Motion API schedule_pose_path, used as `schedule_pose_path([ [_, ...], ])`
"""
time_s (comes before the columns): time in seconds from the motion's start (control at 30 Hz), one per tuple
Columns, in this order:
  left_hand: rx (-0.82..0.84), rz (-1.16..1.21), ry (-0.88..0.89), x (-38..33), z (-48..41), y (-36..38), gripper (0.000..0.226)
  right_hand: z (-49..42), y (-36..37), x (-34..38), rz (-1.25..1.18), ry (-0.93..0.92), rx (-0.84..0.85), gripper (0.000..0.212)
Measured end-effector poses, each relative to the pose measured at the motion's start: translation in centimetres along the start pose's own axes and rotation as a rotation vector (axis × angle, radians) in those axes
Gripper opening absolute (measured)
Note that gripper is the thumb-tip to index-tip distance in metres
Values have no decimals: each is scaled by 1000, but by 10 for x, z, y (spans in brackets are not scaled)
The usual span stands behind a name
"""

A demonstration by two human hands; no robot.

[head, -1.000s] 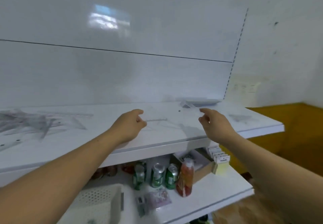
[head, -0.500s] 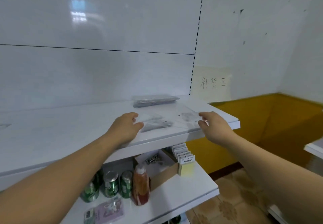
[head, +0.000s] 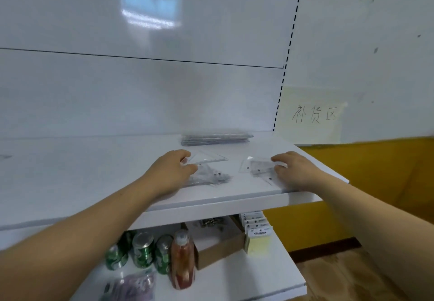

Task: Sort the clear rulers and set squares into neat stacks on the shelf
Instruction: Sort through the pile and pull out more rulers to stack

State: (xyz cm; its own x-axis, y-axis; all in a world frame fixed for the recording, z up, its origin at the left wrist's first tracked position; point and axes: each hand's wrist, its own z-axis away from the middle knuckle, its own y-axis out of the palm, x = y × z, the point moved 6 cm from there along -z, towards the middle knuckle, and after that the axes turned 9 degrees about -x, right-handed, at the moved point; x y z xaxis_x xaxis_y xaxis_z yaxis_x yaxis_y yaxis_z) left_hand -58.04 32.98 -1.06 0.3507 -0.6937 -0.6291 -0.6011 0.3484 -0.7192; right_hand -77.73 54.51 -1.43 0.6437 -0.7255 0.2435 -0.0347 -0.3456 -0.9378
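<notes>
On the upper shelf [head: 94,178], left hand [head: 172,171] pinches the left corner of a clear set square [head: 209,157], long edge running left-right, tip pointing right; right hand [head: 298,171] touches a set-square pile [head: 257,168], grip undeterminable. Behind both lies ruler stack [head: 216,137].

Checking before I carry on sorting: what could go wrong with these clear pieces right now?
1. The loose pile under the right hand lies near the front edge of the shelf; a push could slide pieces off.
2. The set square pinched by the left hand is beside an untidy heap; a careless move may scatter it.
3. Clear plastic on white is hard to see; one may be missed.
</notes>
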Motion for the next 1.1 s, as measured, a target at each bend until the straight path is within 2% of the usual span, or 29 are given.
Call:
schedule_pose_path([
  [0.27,-95,-92,-120,0,16,-1,52,-8,10,-20,-33,-159,77,46],
  [0.4,-101,-152,-173,-2,21,2,52,-9,3,-7,-14,-263,35,58],
  [0.53,-153,-202,-206,-10,25,7,53,-12,14,18,28,-397,119,72],
  [0.63,-163,-285,-215,-13,26,11,55,-17,29,21,33,-393,182,76],
  [0.73,-115,-361,-227,-13,26,12,57,-19,32,20,25,-386,172,77],
  [0.87,-87,-393,-184,-17,30,16,82,-18,31,20,10,-390,150,72],
  [0.97,-86,-519,-150,-26,34,23,94,-17,28,22,0,-397,128,67],
  [1.1,-90,-611,-123,-32,32,29,85,-16,27,22,-6,-399,128,66],
])
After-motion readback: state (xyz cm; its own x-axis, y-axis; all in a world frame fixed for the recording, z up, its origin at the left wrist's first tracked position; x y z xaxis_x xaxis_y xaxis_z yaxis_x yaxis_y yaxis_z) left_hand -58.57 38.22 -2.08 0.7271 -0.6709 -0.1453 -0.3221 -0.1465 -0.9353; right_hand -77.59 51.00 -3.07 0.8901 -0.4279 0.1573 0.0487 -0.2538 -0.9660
